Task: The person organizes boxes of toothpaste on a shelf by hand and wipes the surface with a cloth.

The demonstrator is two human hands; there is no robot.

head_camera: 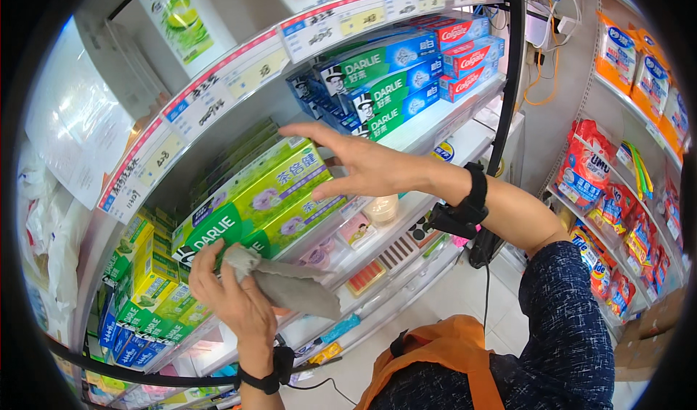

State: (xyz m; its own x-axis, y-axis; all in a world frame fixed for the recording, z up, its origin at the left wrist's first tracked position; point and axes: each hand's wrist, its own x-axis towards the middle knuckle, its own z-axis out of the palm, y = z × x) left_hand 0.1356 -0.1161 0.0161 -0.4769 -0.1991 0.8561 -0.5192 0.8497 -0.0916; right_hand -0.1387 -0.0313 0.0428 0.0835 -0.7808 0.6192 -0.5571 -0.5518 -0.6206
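A yellow-green Darlie toothpaste box point(261, 192) with a purple flower sits tilted at the shelf front, on top of a similar box point(299, 225). My right hand point(359, 162) spans its right end, with fingers over the top edge and the thumb against the front. At the left end, my left hand point(234, 295) holds a crumpled grey cloth point(297, 290). Its fingertips meet the box's lower left corner; whether they grip the box is unclear. Behind the front box, more green boxes point(239, 154) stand in a dark row, partly hidden.
Blue-and-green Darlie boxes point(392, 91) and red Colgate boxes point(468, 61) are stacked to the right. More toothpaste boxes point(158, 290) stand at left. A price-tag rail point(261, 72) overhangs this shelf. Cosmetics point(403, 252) lie lower down. Detergent bags point(591, 159) fill the right-hand rack.
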